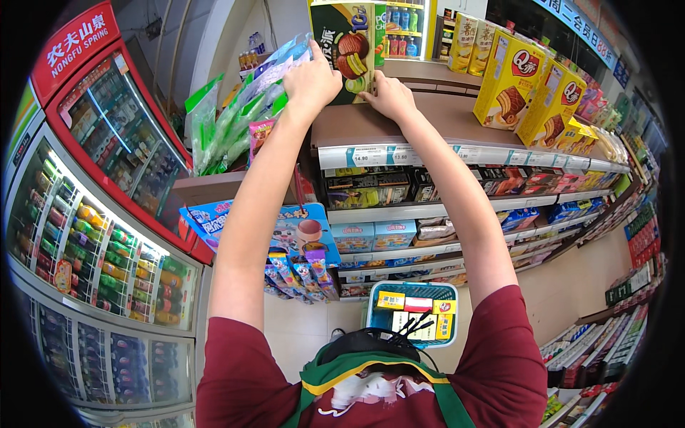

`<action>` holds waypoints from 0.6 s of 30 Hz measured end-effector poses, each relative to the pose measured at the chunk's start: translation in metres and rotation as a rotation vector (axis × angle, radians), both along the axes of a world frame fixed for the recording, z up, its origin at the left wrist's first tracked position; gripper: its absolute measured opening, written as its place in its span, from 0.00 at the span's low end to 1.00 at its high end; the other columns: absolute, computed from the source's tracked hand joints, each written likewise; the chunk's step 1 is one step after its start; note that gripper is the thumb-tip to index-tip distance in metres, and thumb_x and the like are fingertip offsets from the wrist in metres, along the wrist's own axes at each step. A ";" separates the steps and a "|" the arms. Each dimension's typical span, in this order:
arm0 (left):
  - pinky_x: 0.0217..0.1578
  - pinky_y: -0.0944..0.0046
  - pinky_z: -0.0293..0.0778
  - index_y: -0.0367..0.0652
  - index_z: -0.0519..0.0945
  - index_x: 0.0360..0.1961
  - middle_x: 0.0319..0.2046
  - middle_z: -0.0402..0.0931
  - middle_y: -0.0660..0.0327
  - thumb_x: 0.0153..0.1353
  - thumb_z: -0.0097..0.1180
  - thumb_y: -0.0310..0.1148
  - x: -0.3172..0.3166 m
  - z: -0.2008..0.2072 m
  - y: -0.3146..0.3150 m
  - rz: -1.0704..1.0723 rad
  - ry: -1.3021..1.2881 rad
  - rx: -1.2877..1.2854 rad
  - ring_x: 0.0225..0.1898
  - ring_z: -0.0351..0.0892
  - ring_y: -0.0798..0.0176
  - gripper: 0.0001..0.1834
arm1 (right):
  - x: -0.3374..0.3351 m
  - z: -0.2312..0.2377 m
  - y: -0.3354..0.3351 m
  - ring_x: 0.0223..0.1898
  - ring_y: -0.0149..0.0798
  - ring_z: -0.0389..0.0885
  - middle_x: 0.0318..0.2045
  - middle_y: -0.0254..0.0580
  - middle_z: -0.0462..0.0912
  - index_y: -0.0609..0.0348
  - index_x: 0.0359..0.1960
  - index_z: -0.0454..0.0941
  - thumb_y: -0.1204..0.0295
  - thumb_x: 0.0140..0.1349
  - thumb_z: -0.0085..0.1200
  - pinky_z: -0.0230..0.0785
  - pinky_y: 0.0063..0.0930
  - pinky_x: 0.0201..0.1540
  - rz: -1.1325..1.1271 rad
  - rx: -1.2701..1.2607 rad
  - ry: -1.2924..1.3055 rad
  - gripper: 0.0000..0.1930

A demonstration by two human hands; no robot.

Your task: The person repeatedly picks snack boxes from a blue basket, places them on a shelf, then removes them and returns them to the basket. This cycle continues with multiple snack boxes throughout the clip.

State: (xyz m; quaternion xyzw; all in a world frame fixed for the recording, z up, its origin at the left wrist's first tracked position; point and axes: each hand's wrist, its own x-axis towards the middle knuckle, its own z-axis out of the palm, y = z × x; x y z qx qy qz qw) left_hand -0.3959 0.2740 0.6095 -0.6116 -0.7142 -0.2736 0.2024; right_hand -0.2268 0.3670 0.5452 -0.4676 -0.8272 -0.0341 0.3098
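Observation:
A dark green snack box with pictures of round filled cakes stands upright at the far left end of the brown shelf top. My left hand is closed on its left side, with the index finger pointing up along the edge. At the lower right edge of the same box, my right hand grips with the thumb in front; its other fingers are partly hidden. Just left of my left hand lie clear and green plastic bags. Larger yellow cake boxes stand farther right on the shelf top.
Below the shelf top, several tiers of packaged snacks face me. A teal shopping basket with yellow boxes sits on the floor close to my body. Red and white drink coolers line the left side. Another stocked shelf is at right.

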 end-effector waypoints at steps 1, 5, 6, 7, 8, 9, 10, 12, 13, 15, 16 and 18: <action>0.48 0.45 0.79 0.33 0.55 0.74 0.44 0.82 0.41 0.58 0.55 0.42 -0.002 -0.004 0.002 -0.019 0.012 0.090 0.46 0.83 0.41 0.45 | -0.002 0.002 -0.004 0.45 0.54 0.86 0.39 0.52 0.87 0.58 0.53 0.73 0.50 0.59 0.63 0.78 0.47 0.48 -0.009 0.009 -0.009 0.29; 0.59 0.48 0.71 0.37 0.63 0.70 0.57 0.74 0.44 0.55 0.57 0.32 -0.001 0.000 -0.002 -0.247 0.200 0.629 0.60 0.74 0.45 0.39 | -0.008 0.005 -0.011 0.40 0.49 0.87 0.33 0.44 0.87 0.54 0.51 0.76 0.53 0.57 0.61 0.78 0.43 0.43 -0.061 0.184 0.169 0.25; 0.62 0.49 0.69 0.39 0.65 0.68 0.59 0.72 0.47 0.54 0.58 0.29 0.001 0.006 -0.006 -0.342 0.281 0.810 0.63 0.72 0.46 0.38 | -0.008 0.006 -0.010 0.39 0.47 0.87 0.31 0.40 0.87 0.53 0.51 0.77 0.55 0.56 0.61 0.78 0.42 0.42 -0.071 0.252 0.249 0.24; 0.64 0.51 0.66 0.42 0.71 0.63 0.58 0.72 0.54 0.51 0.57 0.24 0.007 0.011 -0.017 -0.484 0.280 0.855 0.64 0.69 0.49 0.34 | -0.007 0.008 -0.014 0.34 0.44 0.87 0.27 0.35 0.86 0.52 0.46 0.78 0.58 0.56 0.59 0.78 0.40 0.36 -0.082 0.343 0.318 0.19; 0.60 0.52 0.68 0.44 0.74 0.58 0.56 0.74 0.56 0.51 0.56 0.24 0.013 0.014 -0.028 -0.564 0.347 0.920 0.62 0.73 0.50 0.29 | -0.004 0.008 -0.013 0.30 0.43 0.87 0.25 0.35 0.85 0.52 0.41 0.77 0.60 0.57 0.59 0.77 0.39 0.33 -0.062 0.423 0.373 0.14; 0.58 0.53 0.68 0.44 0.75 0.56 0.55 0.75 0.57 0.51 0.56 0.23 0.015 0.015 -0.032 -0.635 0.414 0.960 0.60 0.74 0.52 0.27 | -0.001 0.010 -0.013 0.28 0.43 0.87 0.24 0.34 0.85 0.52 0.40 0.77 0.61 0.58 0.59 0.77 0.39 0.31 -0.031 0.481 0.417 0.12; 0.57 0.54 0.69 0.45 0.76 0.55 0.53 0.76 0.59 0.51 0.56 0.23 0.016 0.015 -0.036 -0.704 0.481 0.999 0.59 0.76 0.53 0.26 | 0.003 0.012 -0.016 0.26 0.43 0.86 0.22 0.33 0.84 0.52 0.38 0.76 0.62 0.58 0.58 0.76 0.39 0.30 0.002 0.538 0.459 0.11; 0.55 0.56 0.69 0.47 0.77 0.53 0.52 0.77 0.61 0.51 0.56 0.23 0.018 0.010 -0.040 -0.781 0.592 1.089 0.58 0.77 0.55 0.25 | 0.015 0.024 -0.037 0.20 0.39 0.83 0.19 0.30 0.82 0.51 0.34 0.77 0.66 0.56 0.58 0.73 0.33 0.23 0.098 0.680 0.470 0.07; 0.54 0.57 0.69 0.49 0.77 0.52 0.51 0.78 0.62 0.51 0.56 0.23 0.018 0.010 -0.043 -0.814 0.658 1.130 0.57 0.78 0.56 0.24 | 0.019 0.029 -0.050 0.19 0.38 0.83 0.19 0.30 0.82 0.51 0.33 0.77 0.67 0.56 0.59 0.73 0.31 0.23 0.140 0.685 0.494 0.06; 0.48 0.60 0.71 0.52 0.80 0.44 0.46 0.79 0.61 0.54 0.57 0.27 0.039 0.006 -0.068 -0.837 0.707 1.038 0.46 0.81 0.61 0.15 | 0.036 0.031 -0.070 0.18 0.35 0.81 0.18 0.32 0.81 0.53 0.30 0.78 0.71 0.56 0.59 0.70 0.27 0.22 0.259 0.770 0.553 0.03; 0.46 0.62 0.72 0.52 0.81 0.40 0.44 0.80 0.61 0.56 0.56 0.29 0.052 0.000 -0.083 -0.854 0.698 0.904 0.41 0.81 0.61 0.11 | 0.048 0.029 -0.086 0.18 0.35 0.79 0.19 0.35 0.80 0.53 0.27 0.78 0.74 0.54 0.59 0.68 0.27 0.22 0.296 0.816 0.510 0.02; 0.45 0.64 0.73 0.49 0.81 0.38 0.41 0.80 0.61 0.60 0.54 0.33 0.091 -0.013 -0.119 -1.027 0.915 0.770 0.38 0.80 0.63 0.07 | 0.076 0.013 -0.115 0.18 0.37 0.77 0.18 0.35 0.79 0.53 0.23 0.78 0.78 0.52 0.58 0.68 0.29 0.23 0.354 0.798 0.480 0.04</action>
